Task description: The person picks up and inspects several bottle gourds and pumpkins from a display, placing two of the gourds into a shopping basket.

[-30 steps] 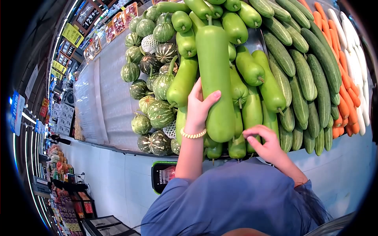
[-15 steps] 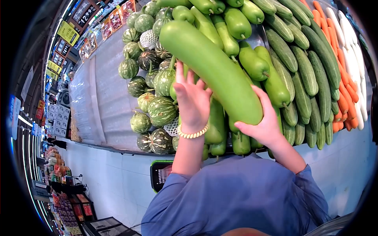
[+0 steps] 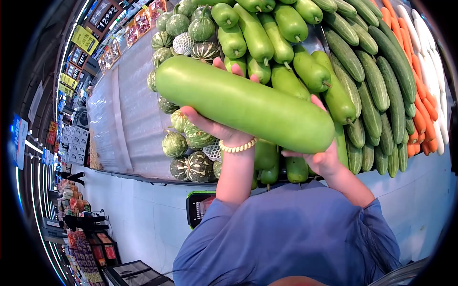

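A long, pale green bottle gourd point(image 3: 245, 106) lies across both my hands above the produce display. My left hand point(image 3: 224, 128), with a coiled yellow band on its wrist, grips the gourd from below near its left part; the thumb shows on the near side and fingertips on the far side. My right hand point(image 3: 325, 159) holds the right end, its thumb under the gourd and fingertips just showing beyond it. More green gourds point(image 3: 291, 83) are piled behind and beneath it. Small striped pumpkins point(image 3: 199, 167) sit to the left, some in white foam nets.
Cucumbers point(image 3: 374, 90), carrots point(image 3: 420, 114) and white radishes point(image 3: 431, 62) lie in rows to the right. A plastic-covered counter point(image 3: 138, 119) extends left. Below the display edge stands a black basket with a green rim point(image 3: 192, 209). Shelves and people appear far left.
The gourd has swung flatter and its left end has come lower and leftward. My left hand, open beside it before, now grips it from underneath. My right hand has shifted slightly lower.
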### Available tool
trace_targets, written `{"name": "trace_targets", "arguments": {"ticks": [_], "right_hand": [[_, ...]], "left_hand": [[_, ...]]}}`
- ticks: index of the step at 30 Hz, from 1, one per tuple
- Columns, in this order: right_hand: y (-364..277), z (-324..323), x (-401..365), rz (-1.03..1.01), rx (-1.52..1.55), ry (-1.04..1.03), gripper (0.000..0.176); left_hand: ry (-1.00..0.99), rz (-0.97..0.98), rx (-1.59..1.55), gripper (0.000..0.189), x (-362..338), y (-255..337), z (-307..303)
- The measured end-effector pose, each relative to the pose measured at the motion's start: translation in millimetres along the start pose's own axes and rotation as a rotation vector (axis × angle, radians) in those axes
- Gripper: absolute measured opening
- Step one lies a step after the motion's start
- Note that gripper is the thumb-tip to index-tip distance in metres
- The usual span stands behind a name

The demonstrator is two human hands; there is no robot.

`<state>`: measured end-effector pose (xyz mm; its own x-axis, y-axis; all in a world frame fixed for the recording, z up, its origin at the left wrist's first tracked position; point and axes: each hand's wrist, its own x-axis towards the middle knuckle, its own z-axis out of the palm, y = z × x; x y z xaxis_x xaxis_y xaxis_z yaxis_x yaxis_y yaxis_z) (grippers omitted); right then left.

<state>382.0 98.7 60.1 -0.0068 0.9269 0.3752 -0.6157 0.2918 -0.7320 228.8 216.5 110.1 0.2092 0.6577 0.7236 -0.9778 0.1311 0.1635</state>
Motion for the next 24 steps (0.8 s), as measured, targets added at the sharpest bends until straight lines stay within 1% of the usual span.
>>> {"name": "trace_targets", "arguments": {"ticks": [1,2,3,5,6,9,10,11,13,14,15,17,19,20,21,23,24], "right_hand": [[-11,10,-1,0.176,0.235,0.036,0.107],[-14,8,0,0.242,0.295,0.025,0.104],[-16,5,0,0.309,0.356,0.016,0.102],[-14,-4,2,0.04,-0.011,-0.045,0.092],[-15,-9,5,-0.094,-0.196,-0.08,0.087],[-42,-20,18,-0.713,-1.057,-0.368,0.079],[-34,-22,21,-0.78,-1.048,-0.423,0.071],[-35,-22,19,-0.737,-1.071,-0.428,0.073],[-38,-22,14,-0.668,-1.125,-0.428,0.079],[-21,-19,10,-0.665,-0.872,-0.294,0.091],[-15,-9,0,-0.462,-0.487,-0.099,0.099],[-29,6,-2,0.031,0.086,0.144,0.094],[-24,-13,-2,0.364,0.302,0.131,0.092],[-20,-23,-2,0.529,0.4,0.126,0.091],[-14,-28,-8,0.561,0.178,-0.028,0.09],[-6,-30,-23,0.641,0.013,-0.204,0.095],[5,-35,-26,0.594,0.12,-0.387,0.094]], "left_hand": [[-0.041,0.008,-0.008,0.085,0,2,-1],[-0.085,0.005,-0.131,0.086,-1,2,0],[-0.071,0.001,-0.015,0.087,1,2,4],[-0.038,-0.006,0.214,0.088,2,3,11],[0.057,-0.004,0.262,0.088,2,8,13],[0.317,-0.066,0.08,0.086,6,42,7],[0.353,-0.112,0.059,0.085,9,43,0],[0.325,-0.11,0.08,0.083,7,42,-5],[0.246,-0.053,0.02,0.082,2,39,-13],[0.17,-0.021,0.0,0.083,2,36,-15],[0.096,0.01,-0.021,0.083,1,32,-17],[-0.038,0.045,-0.022,0.086,-3,28,-15],[-0.168,0.049,0.015,0.09,-5,27,-5],[-0.232,0.062,-0.002,0.102,-2,20,4],[-0.281,0.003,-0.022,0.105,1,15,9],[-0.383,-0.101,-0.059,0.113,7,7,17],[-0.26,-0.21,-0.014,0.112,5,2,32]]}}
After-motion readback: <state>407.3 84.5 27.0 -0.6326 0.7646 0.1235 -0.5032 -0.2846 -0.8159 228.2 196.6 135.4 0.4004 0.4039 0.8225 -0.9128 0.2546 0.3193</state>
